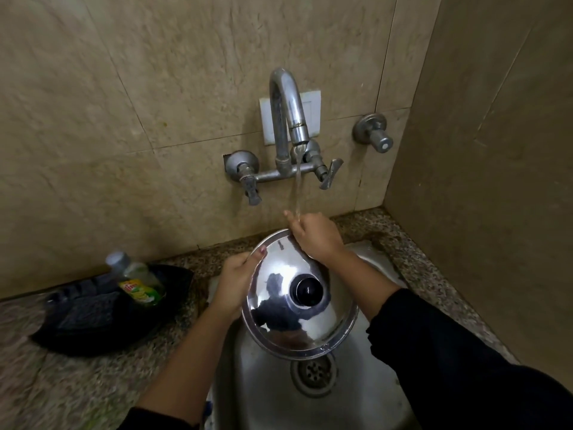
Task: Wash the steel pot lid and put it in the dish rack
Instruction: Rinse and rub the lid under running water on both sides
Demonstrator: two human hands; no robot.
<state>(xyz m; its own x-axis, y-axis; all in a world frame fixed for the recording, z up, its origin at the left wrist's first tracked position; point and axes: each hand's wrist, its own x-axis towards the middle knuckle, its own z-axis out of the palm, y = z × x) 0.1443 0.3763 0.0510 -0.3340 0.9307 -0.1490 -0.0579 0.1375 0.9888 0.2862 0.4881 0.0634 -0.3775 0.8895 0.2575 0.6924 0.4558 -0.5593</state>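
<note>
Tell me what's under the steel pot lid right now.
Under the steel pot lid lies the sink basin, its drain strainer showing past the lid's near rim. The lid covers the basin directly beneath it.

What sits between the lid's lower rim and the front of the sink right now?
In the head view, only the drain strainer lies on the bare sink floor below the steel pot lid. Nothing else shows there.

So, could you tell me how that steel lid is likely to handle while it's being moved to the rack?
The steel lid is probably stiff, being polished metal. It looks wet under the running water, so likely slippery; the left hand grips its rim. Its round shape suggests it could roll if stood on edge.
</note>
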